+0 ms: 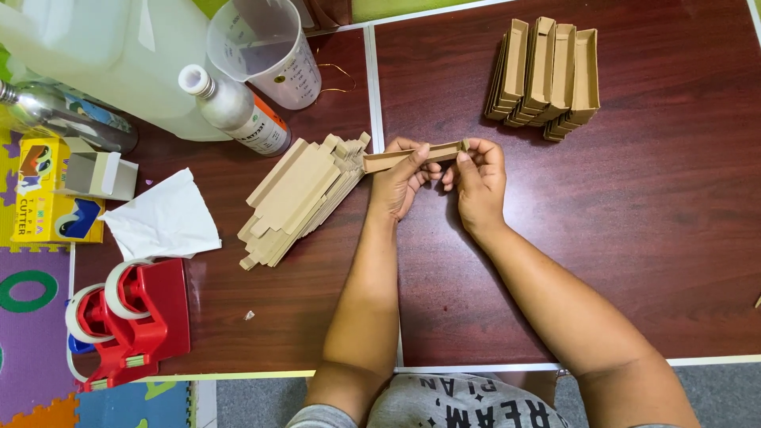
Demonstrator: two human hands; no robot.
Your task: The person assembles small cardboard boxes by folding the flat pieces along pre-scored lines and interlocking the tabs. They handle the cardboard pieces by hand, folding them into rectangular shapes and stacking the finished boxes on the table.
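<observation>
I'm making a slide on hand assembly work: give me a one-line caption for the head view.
Left hand and right hand fold a cardboard strip between flat blanks and finished trays.

Dark reddish-brown wood-grain table with thin white seams. Plain tan cardboard strip between both hands. Tan stack of flat pieces; same tan on folded trays. Red tape dispenser with whitish rolls. White tissue. Yellow box with blue and orange print. Silver bottle with white cap, white-and-orange label. Translucent white jug and clear cup. Purple, green, orange and blue foam mat. Grey shirt, dark lettering.
</observation>
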